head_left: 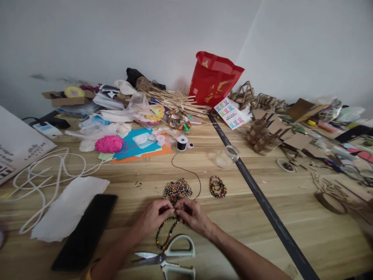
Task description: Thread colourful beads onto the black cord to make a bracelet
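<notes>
My left hand [157, 214] and my right hand [190, 213] meet fingertip to fingertip, each in a pinch. Between them they hold the upper end of a string of multicoloured beads [157, 238], which hangs down in a loop toward the table. Just beyond my fingers lies a heap of loose beads [177, 189]. A black cord [190, 174] runs from a spool [182, 143] down to near my right hand; its end is hidden there. Below the bead string rest open scissors [167, 256] with pale handles. Several finished-looking beaded bracelets [217, 187] are stacked to the right.
A black phone [85, 232] lies on white paper [71, 206] at left, beside a coiled white cable [43, 186]. A clear jar [227, 156] lies near the dark strip [259, 197]. Craft materials, a red bag [214, 79] and small woven baskets [263, 136] line the back.
</notes>
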The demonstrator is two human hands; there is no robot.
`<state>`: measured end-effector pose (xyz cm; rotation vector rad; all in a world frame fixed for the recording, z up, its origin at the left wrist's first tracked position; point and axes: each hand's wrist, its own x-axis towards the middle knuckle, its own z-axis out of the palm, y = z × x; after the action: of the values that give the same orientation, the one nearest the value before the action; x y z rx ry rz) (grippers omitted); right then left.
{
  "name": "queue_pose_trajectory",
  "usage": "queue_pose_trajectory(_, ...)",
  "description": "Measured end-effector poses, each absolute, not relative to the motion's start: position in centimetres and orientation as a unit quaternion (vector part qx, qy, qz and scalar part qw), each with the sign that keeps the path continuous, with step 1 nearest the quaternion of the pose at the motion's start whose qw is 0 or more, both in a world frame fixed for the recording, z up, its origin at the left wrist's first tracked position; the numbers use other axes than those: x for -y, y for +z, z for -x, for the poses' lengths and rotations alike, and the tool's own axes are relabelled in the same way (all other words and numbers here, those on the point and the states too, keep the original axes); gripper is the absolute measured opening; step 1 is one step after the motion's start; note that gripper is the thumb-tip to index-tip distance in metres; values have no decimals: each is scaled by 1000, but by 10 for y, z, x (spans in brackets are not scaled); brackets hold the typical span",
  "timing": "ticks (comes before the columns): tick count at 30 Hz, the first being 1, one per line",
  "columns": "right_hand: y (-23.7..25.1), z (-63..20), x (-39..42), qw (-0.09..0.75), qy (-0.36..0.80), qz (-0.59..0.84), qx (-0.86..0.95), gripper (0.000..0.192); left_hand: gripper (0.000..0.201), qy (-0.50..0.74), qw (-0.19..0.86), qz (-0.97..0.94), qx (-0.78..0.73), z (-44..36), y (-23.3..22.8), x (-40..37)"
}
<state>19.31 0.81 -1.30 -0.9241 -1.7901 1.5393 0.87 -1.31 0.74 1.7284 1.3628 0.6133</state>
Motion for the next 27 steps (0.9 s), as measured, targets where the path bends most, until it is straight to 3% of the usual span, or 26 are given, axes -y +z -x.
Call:
queue_pose_trajectory(11,-14,-193,-6,319,496,364,721,18,26,274,401,-695,-530,-8,4,13)
queue_pose_trajectory(16,-13,-196,-11,380,464,375,707,20,22,338,379,-657,-557,-3,6,7)
queue_pose_trajectory(21,-19,-197,-13,405,544,374,632,22,24,380,348,-632,-579,8,13,-1)
queue_pose_trajectory(27,-23,-196,-13,402,606,367,580,26,18,336,338,-677,-562,11,24,-8)
